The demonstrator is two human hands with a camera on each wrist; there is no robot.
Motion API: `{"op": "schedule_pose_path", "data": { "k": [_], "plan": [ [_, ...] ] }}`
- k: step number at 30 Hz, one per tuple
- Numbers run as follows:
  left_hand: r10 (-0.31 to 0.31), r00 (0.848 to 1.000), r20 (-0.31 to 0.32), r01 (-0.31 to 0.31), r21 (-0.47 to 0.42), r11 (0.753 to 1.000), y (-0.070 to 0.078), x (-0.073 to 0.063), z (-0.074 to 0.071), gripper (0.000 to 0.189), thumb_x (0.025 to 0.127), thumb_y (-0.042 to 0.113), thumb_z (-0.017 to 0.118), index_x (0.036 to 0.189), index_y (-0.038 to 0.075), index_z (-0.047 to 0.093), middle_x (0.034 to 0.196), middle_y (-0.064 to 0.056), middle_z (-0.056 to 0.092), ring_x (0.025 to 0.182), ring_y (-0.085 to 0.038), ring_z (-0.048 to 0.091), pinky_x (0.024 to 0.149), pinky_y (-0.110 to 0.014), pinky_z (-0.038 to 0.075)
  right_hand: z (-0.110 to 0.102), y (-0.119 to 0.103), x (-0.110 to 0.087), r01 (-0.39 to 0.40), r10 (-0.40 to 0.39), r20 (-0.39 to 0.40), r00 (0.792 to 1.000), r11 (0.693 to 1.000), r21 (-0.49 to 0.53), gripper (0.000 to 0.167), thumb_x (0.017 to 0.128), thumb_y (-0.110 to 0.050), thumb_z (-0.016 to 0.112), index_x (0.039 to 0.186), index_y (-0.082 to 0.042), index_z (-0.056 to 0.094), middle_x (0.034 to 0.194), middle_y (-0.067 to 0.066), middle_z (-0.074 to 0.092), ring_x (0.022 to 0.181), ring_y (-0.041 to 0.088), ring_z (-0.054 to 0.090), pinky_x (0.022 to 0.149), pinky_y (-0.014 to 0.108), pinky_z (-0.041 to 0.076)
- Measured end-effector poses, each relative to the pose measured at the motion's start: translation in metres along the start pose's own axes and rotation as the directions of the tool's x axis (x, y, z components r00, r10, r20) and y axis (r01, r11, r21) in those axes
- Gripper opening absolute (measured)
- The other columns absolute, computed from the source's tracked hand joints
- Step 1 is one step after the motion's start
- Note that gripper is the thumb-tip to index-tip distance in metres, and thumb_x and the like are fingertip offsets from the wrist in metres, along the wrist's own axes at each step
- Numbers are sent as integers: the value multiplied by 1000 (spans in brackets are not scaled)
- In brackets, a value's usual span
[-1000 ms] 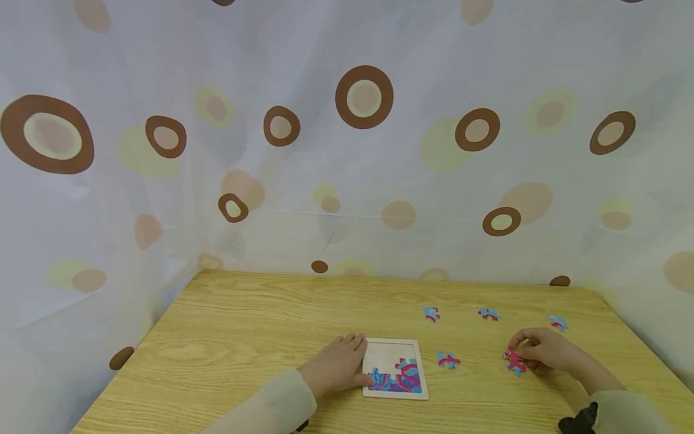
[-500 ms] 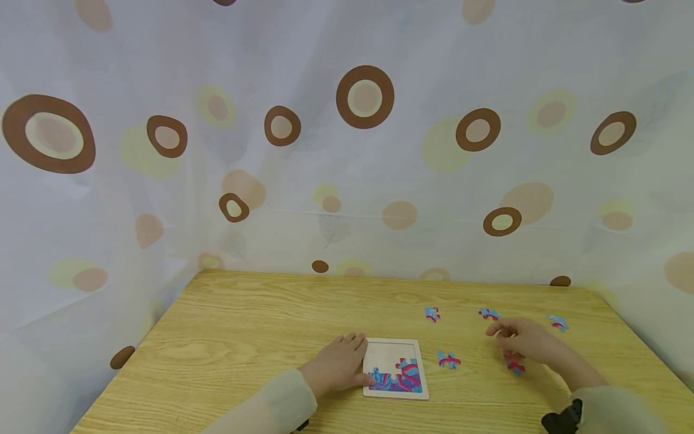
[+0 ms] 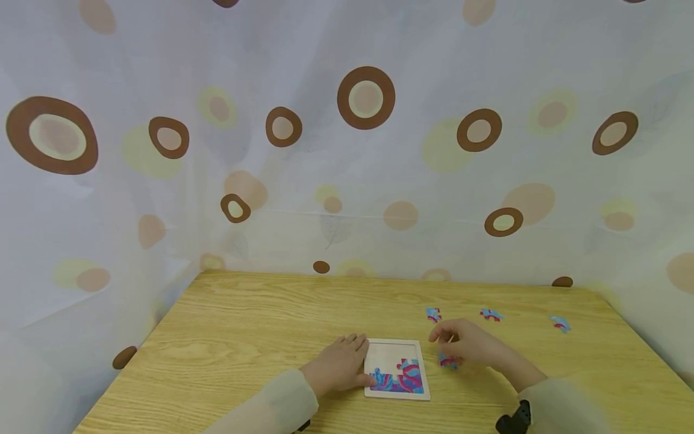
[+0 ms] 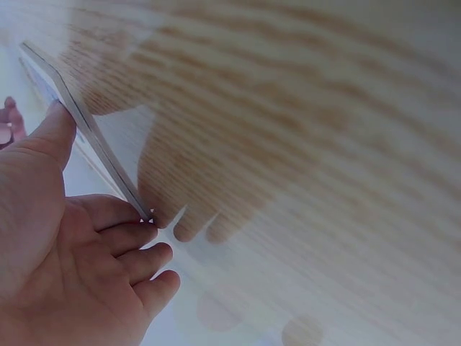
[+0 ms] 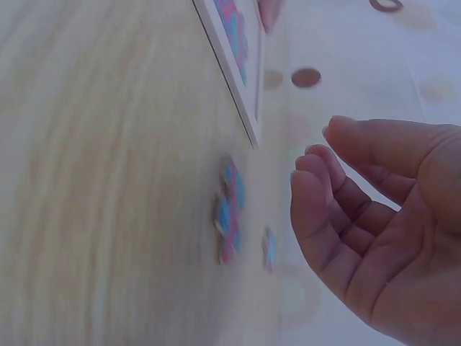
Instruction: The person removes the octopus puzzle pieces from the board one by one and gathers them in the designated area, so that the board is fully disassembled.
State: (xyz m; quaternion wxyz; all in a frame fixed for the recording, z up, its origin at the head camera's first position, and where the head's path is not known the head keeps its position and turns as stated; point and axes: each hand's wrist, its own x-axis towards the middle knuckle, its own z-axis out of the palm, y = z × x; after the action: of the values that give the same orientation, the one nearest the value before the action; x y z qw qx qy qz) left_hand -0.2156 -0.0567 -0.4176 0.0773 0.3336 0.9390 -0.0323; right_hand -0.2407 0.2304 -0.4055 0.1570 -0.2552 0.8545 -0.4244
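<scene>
In the head view my left hand (image 3: 338,364) rests beside a square jigsaw puzzle tray (image 3: 424,367), straight fingers at its left edge, thumb over the lower left corner. Joined blue, pink and purple pieces (image 3: 409,381) fill the tray's lower part. My right hand (image 3: 468,343) hovers just above a loose blue-and-crimson puzzle piece (image 3: 449,363), partly covering it. The right wrist view shows that hand's fingers loosely bent with a gap to the thumb and no piece between them. A pink piece seen earlier is hidden, where the right forearm now passes.
More loose pieces lie on the wooden table (image 3: 260,325) behind the right hand: one puzzle piece (image 3: 434,314) nearest the tray, another piece (image 3: 491,314) farther right, and a third piece (image 3: 560,323) rightmost. A patterned curtain (image 3: 358,181) hangs behind the table.
My right hand has left the pink piece at the right and moved leftward to the piece beside the tray. My left hand and the tray have stayed in place.
</scene>
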Motion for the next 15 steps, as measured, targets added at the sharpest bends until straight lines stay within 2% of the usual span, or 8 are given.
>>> {"op": "schedule_pose_path", "data": {
  "k": [3,11,15],
  "plan": [
    [-1,1000,-1,1,5,1000,0,0,1,75,88,57,46,141,5,37,143,-7,35,132,-20,30,106,-31,26,15,-5,7,13,-13,23,1000,1000,-27,13,90,-2,55,100,1,62,79,6,54,56,14,48,47,26,44],
    [-17,1000,-2,17,-3,1000,0,2,3,75,88,57,47,141,5,37,143,-6,35,132,-20,30,106,-31,27,42,-14,15,-18,19,40,999,1000,-20,13,84,-2,64,97,-3,62,87,4,54,70,18,47,53,24,43],
    [-17,1000,-4,17,2,1000,0,2,3,75,88,57,47,141,5,38,143,-6,35,132,-20,30,106,-31,27,47,-15,16,-42,42,43,998,999,-2,16,84,-3,65,99,-3,60,90,6,53,62,14,48,50,23,44]
  ]
}}
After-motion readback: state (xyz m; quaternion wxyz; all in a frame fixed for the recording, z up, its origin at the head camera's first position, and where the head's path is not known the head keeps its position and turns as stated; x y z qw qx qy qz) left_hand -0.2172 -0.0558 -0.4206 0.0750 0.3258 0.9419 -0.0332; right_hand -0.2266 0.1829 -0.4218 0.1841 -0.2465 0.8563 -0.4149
